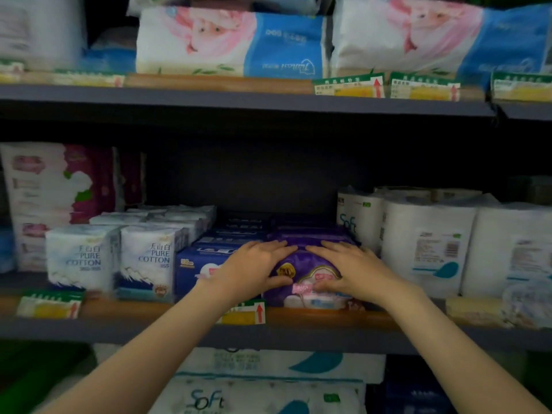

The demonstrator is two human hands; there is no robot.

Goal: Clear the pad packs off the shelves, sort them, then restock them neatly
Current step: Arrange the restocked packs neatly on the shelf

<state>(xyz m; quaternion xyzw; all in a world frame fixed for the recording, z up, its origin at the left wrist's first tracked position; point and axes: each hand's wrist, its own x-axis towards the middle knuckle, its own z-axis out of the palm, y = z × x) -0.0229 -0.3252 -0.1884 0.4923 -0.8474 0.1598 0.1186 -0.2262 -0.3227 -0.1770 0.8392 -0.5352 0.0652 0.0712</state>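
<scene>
A purple pad pack stands at the front of the middle shelf, with more purple packs lined up behind it. My left hand holds its left side, fingers over the top and thumb on the front. My right hand grips its right side the same way. Dark blue pad packs stand in a row directly left of it. White "Pure Cotton" packs fill the space further left.
Toilet-paper rolls stand right of the purple pack. Pink and white packs are stacked at far left. Large tissue packs lie on the upper shelf. "Soft" tissue packs sit on the shelf below. Price tags hang on the shelf edges.
</scene>
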